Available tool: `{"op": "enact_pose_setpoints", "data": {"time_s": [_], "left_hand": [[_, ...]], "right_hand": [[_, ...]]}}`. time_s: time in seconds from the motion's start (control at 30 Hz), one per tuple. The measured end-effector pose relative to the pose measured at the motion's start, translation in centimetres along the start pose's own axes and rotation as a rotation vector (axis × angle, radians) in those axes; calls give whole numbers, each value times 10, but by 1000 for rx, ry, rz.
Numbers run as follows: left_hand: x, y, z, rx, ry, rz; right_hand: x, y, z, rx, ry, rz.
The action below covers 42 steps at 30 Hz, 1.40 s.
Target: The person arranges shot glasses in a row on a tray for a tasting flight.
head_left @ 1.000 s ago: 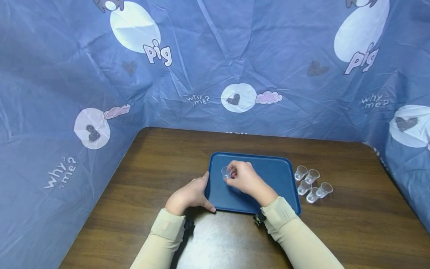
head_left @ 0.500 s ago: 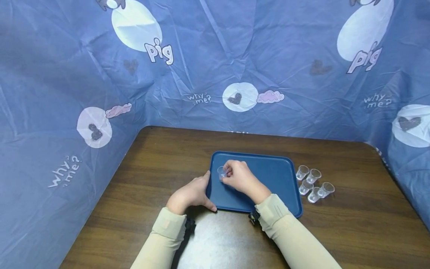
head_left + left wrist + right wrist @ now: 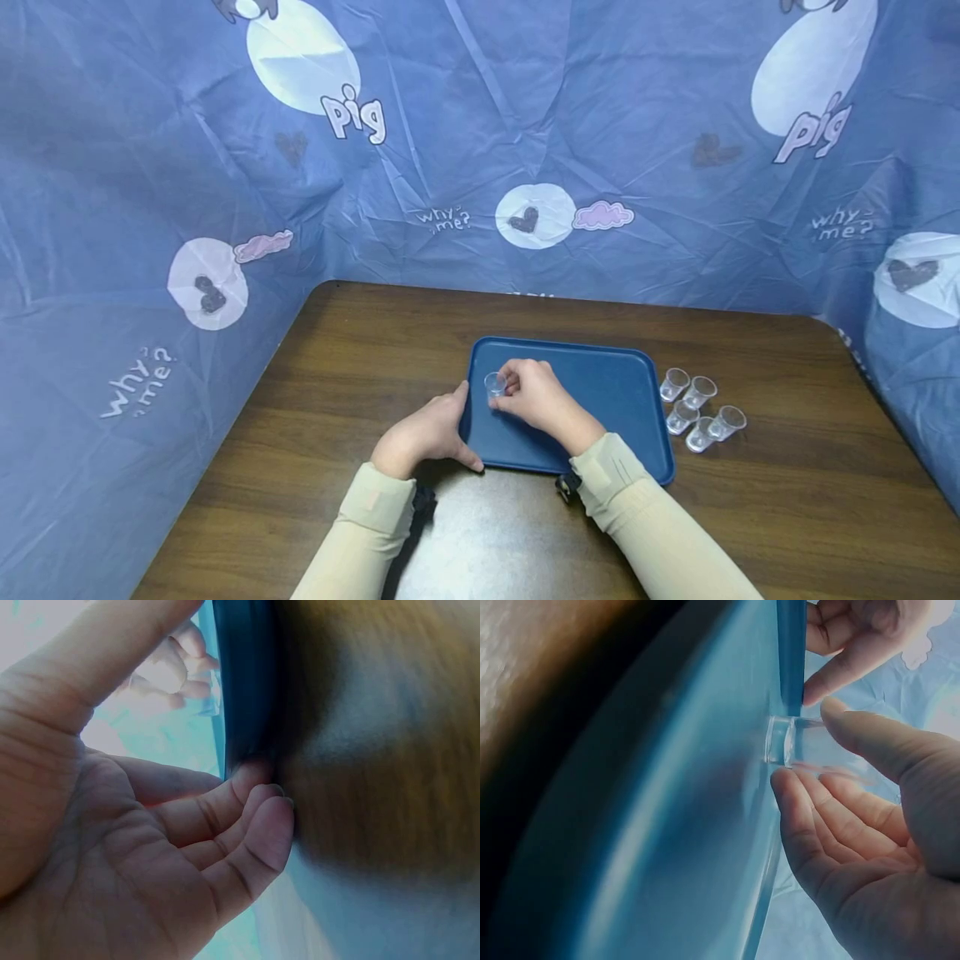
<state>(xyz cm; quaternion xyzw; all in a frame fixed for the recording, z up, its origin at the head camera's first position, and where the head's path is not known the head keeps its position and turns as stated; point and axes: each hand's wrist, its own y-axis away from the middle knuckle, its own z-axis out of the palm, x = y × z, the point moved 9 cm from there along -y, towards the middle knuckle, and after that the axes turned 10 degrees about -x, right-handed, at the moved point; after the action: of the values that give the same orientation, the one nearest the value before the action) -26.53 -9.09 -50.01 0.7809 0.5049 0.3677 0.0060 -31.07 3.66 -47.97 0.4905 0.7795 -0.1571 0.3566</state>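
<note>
A small clear shot glass point(image 3: 495, 384) stands upright on the left part of the blue tray point(image 3: 585, 392). My right hand point(image 3: 536, 396) pinches it from the right side. In the right wrist view, the thumb lies along one side of the shot glass point(image 3: 799, 742) and the fingertips sit at the other, its thick base against the tray surface. My left hand point(image 3: 427, 433) rests at the tray's left edge, thumb spread toward the near left corner. The left wrist view shows these loosely bent fingers point(image 3: 259, 832) touching the tray's rim point(image 3: 247, 682).
Several more clear shot glasses point(image 3: 682, 417) stand grouped on the brown wooden table point(image 3: 810, 467), just right of the tray. A blue printed cloth point(image 3: 450, 150) hangs behind the table and along both sides.
Over the first half second my right hand has carried the shot glass slightly left across the tray; since then both have stayed nearly still. My left hand keeps its place at the tray's edge.
</note>
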Motion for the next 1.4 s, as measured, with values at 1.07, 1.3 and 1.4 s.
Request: {"op": "enact_pose_setpoints", "data": {"time_s": [1.07,1.3,1.4], "left_hand": [[3,2,-1,14,-18,-4],[1,2,-2,18,-15,-8],[0,2,-1,18,-17,-10]], "right_hand": [[28,91,-98,217,-30,-17],[37,119,-127,282,-15,-26],[41,131,-137,313,0,-5]]}}
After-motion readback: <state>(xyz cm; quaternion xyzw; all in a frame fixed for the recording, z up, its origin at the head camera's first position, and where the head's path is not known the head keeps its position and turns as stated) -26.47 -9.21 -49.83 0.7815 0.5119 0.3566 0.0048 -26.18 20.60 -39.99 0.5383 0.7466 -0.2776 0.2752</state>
